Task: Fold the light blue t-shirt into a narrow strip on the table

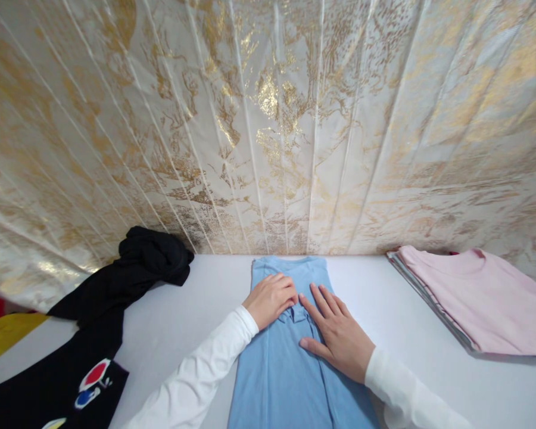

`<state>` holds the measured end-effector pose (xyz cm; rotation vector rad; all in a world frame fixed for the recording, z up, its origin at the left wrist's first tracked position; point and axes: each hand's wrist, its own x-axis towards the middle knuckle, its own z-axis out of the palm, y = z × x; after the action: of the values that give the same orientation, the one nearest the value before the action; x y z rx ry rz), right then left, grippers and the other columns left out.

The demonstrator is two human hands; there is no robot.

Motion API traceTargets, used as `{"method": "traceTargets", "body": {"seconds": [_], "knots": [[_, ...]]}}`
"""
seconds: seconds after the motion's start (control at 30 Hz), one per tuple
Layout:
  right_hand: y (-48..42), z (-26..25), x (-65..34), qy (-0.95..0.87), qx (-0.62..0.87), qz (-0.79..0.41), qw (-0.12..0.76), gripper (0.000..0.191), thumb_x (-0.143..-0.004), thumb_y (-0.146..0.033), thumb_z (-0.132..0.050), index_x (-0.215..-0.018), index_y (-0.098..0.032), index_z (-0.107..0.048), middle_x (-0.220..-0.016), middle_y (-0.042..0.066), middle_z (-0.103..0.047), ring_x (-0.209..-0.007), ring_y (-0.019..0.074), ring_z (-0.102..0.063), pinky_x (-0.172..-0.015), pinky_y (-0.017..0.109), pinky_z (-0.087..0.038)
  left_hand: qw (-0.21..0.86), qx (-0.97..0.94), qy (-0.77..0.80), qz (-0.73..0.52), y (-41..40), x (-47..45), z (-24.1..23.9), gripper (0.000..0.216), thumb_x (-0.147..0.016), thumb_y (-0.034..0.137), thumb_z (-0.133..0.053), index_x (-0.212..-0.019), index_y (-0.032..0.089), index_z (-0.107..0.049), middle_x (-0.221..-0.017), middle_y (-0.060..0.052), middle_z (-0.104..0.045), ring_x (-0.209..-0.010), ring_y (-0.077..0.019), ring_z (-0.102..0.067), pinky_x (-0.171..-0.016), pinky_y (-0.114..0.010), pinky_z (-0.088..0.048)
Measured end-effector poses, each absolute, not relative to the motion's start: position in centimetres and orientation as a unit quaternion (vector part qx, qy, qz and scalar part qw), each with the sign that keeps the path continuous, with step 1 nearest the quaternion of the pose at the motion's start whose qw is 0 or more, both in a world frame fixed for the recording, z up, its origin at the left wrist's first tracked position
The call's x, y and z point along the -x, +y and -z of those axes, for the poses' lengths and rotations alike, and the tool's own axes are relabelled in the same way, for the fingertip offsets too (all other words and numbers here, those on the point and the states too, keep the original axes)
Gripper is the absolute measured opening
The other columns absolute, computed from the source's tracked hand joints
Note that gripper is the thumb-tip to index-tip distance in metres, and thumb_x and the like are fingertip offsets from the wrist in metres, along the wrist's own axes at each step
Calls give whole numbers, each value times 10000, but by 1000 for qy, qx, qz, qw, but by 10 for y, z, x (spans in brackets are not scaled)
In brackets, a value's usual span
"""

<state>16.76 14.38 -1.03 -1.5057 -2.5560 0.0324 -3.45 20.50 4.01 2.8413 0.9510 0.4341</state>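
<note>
A light blue shirt (277,369) lies folded into a long strip on the white table (196,298), its far end near the wall. My left hand (270,300) rests on the shirt's upper part with its fingers curled round a small fold of the blue cloth. My right hand (335,336) lies flat on the shirt just beside it, fingers stretched out and apart, pressing the cloth down. Both arms wear white long sleeves.
A black garment (116,298) with a red, white and blue print sprawls at the left. Yellow and red cloth (4,333) shows at the far left edge. A stack of folded clothes topped by a pink shirt (473,298) sits at the right. A gold-patterned wall stands behind.
</note>
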Motion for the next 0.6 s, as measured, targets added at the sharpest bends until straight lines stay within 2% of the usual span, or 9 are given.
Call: {"method": "traceTargets", "body": {"seconds": [0.33, 0.43, 0.53, 0.6], "knots": [[145, 12, -170, -862, 497, -8, 96, 754, -861, -691, -386, -1473, -262, -284, -1539, 173, -190, -1398, 377, -182, -1052, 554, -293, 64, -935, 327, -122, 205, 43, -43, 76, -817, 155, -696, -806, 189, -629, -991, -10, -635, -968, -201, -548, -820, -319, -379], [146, 8, -170, -862, 499, -25, 82, 767, -858, -705, -368, -1471, -252, -291, -1535, 189, -187, -1397, 387, -168, -1053, 562, -286, 69, -935, 327, -120, 197, 40, -46, 98, -800, 186, -717, -840, 193, -627, -1015, -15, -630, -986, -212, -545, -838, -330, -381], [146, 6, -169, -862, 500, -33, 71, 794, -852, -715, -361, -1474, -227, -286, -1531, 204, -186, -1397, 389, -159, -1058, 562, -279, 77, -938, 318, -119, 187, 33, -48, 213, -764, 248, -759, -916, 205, -616, -1056, -18, -612, -1009, -218, -534, -864, -333, -378], [146, 6, -169, -862, 500, -31, 73, 801, -853, -712, -366, -1476, -215, -282, -1529, 207, -189, -1397, 385, -164, -1058, 560, -281, 81, -936, 320, -118, 183, 29, -47, 200, -768, 240, -753, -903, 199, -611, -1050, -22, -602, -984, -213, -537, -854, -330, -378]]}}
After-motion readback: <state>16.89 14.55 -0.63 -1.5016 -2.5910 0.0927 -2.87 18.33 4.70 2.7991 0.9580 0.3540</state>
